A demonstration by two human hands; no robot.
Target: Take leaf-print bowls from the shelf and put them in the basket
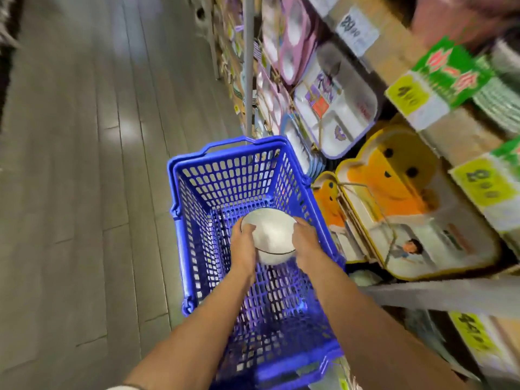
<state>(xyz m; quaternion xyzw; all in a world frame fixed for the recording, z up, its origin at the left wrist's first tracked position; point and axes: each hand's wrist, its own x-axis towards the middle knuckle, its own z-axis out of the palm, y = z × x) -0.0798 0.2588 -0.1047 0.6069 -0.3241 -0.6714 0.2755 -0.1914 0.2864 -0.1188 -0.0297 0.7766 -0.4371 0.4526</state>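
A white bowl [272, 236] with a dark rim line sits low inside the blue plastic basket [225, 175], near its far end. My left hand [244, 243] grips the bowl's left edge, thumb over the rim. My right hand [306, 239] grips its right edge. Both forearms reach down into the basket. The bowl's inside looks plain white; any leaf print on its outside is hidden. Whether the bowl rests on the basket floor or hangs just above it I cannot tell.
The basket stands on a grey plank floor [84, 164] that stretches away to the left. Store shelves on the right hold divided children's trays [334, 105], orange bear-shaped plates [394, 175], green-patterned stacks [450, 74] and yellow price tags [406, 94]. A grey shelf post [248, 66] rises behind the basket.
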